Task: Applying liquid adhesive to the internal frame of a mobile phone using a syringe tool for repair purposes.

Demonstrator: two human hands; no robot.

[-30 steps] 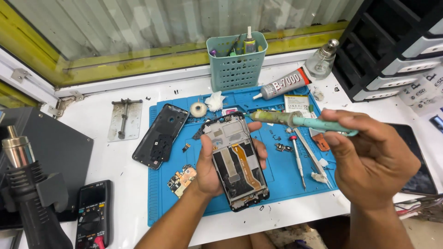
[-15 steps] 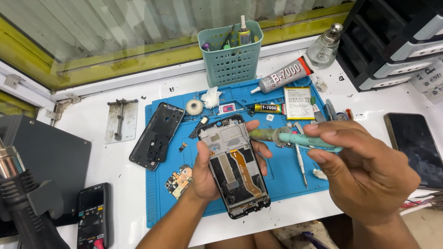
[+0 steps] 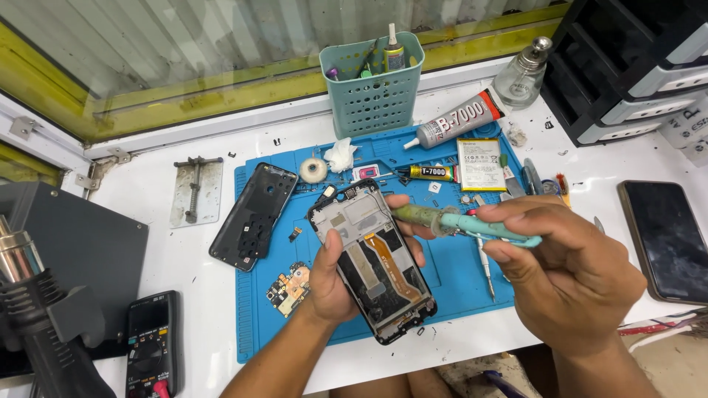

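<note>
Right hand (image 3: 575, 273) drawn nearer, left hand (image 3: 335, 284) holding phone frame (image 3: 372, 262)

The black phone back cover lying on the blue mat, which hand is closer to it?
Left. The left hand holds the opened phone just right of the back cover; the right hand is farther right, holding a teal tool.

Left hand (image 3: 332, 284) cupped, right hand (image 3: 571, 276) clenched.

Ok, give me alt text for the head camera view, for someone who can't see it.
A person's left hand holds an opened phone above a blue mat, while the right hand grips a teal tool pointed at it. A back cover, glue tubes and a battery lie around.
</note>
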